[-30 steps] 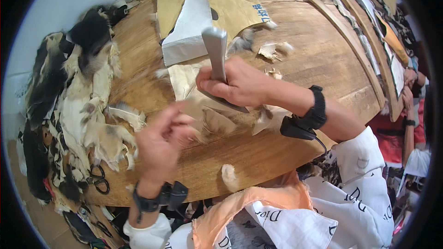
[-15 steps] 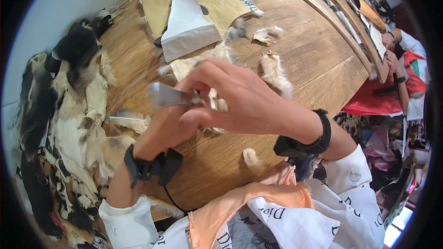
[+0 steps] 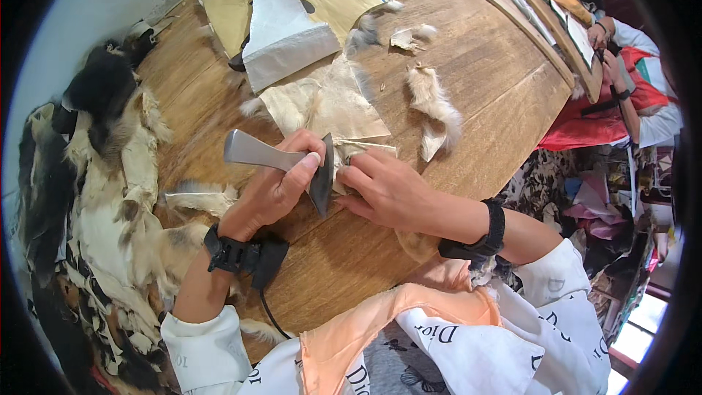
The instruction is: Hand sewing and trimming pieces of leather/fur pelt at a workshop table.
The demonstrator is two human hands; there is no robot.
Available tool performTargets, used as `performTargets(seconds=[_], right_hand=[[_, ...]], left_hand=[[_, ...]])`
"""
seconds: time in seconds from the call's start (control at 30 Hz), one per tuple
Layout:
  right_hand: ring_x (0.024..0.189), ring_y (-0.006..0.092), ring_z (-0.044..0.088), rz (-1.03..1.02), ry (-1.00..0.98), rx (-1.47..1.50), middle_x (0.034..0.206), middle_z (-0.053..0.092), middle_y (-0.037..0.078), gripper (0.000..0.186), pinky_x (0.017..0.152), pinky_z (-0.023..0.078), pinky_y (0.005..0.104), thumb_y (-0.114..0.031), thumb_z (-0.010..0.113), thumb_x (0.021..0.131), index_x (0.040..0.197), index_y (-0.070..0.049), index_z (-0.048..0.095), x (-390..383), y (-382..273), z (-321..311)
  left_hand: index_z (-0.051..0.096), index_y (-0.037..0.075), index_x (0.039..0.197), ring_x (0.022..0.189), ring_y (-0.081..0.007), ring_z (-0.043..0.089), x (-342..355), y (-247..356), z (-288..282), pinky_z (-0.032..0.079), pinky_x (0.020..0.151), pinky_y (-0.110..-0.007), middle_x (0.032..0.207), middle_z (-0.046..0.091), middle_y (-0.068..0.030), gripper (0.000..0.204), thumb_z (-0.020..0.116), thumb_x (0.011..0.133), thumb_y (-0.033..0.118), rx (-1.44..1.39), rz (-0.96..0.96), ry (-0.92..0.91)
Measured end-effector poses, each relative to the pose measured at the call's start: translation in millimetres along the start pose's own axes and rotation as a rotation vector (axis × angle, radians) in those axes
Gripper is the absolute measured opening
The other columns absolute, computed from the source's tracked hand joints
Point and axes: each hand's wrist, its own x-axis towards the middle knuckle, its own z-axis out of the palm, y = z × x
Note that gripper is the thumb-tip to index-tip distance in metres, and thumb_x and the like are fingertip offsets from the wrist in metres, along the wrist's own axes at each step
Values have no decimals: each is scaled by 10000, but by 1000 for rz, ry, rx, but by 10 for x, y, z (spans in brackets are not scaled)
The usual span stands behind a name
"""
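Since the earlier frame, the hands are drawing apart: the left hand (image 3: pixel 274 186) is now carrying the flared grey metal tool handle (image 3: pixel 256 152) alone, and the dark, broad metal blade (image 3: pixel 322 183) is showing between both hands.

Left fingers are clamping on the handle where it is meeting the blade, thumb lying along the top. Right hand (image 3: pixel 387 190) is curling, fingers bunched together at the near edge of the pale, cream-coloured hide piece (image 3: pixel 322 99); cannot tell if they are pinching it. Hide is lying flat on the brown wooden table (image 3: pixel 504 95), just beyond the hands.

Handling, my judgement: the blade is standing very near the right fingertips, so best be keeping them behind its edge, holding the hide taut and the left wrist steady.

Farther out: folded white paper (image 3: pixel 292 51) is resting over the hide's far end, a white furry strip (image 3: pixel 435 110) is lying to the right, black-and-cream pelts (image 3: pixel 110 212) are heaping up left.
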Motion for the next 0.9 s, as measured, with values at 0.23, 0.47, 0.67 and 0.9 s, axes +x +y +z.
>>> performTargets(seconds=[0.23,0.47,0.67,0.9], right_hand=[[743,263,534,-60,-3,-26,758,489,98,110,631,463,344,-97,557,714,764,-32,484,-45,29,50],[634,306,559,172,165,189,684,531,106,60,579,462,383,-48,594,705,742,-48,548,52,15,94],[654,311,589,244,163,306,700,599,119,51,575,466,389,-35,597,709,760,-38,597,48,57,16],[595,243,586,447,180,628,684,597,124,113,548,456,317,1,614,722,832,-24,622,15,57,26]], left_hand=[[494,38,850,758,-203,460,-8,-16,40,392,712,-295,821,466,-83,141,535,855,172,119,59,-11],[475,55,792,766,-236,450,-23,-20,53,397,711,-329,828,470,-80,210,626,791,200,274,254,-67],[459,48,820,815,-230,437,-30,-28,45,369,766,-310,891,461,-97,180,558,789,194,167,119,-62],[475,26,851,755,-243,456,48,-39,67,404,688,-317,836,451,-103,156,583,790,121,169,150,11]])
